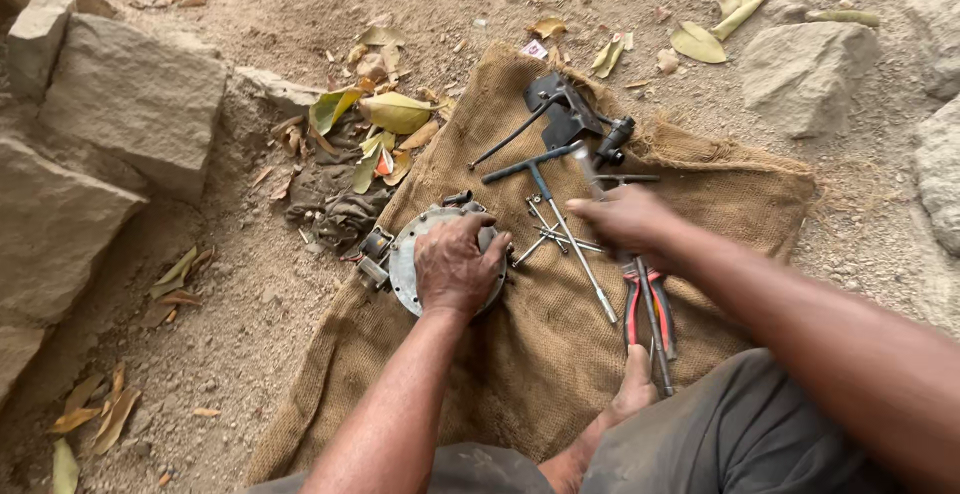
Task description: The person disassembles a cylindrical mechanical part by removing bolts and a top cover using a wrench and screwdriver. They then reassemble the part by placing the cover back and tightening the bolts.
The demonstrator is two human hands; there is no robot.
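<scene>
Left hand [455, 264] lies spread flat on the round metal plate [405, 269]; right hand [625, 219] grips a thin tool [585, 166] pointing away, just right of it

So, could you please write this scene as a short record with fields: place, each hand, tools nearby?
surface: burlap sack spread on sandy ground
left hand: left hand pressed flat on round metal plate
right hand: right hand blurred, over the tools, gripping a thin metal tool; kind unclear
tools on sack: T-handle wrench, red-handled pliers, black metal bracket
surroundings: large stones, dry leaves, dark rag
</scene>
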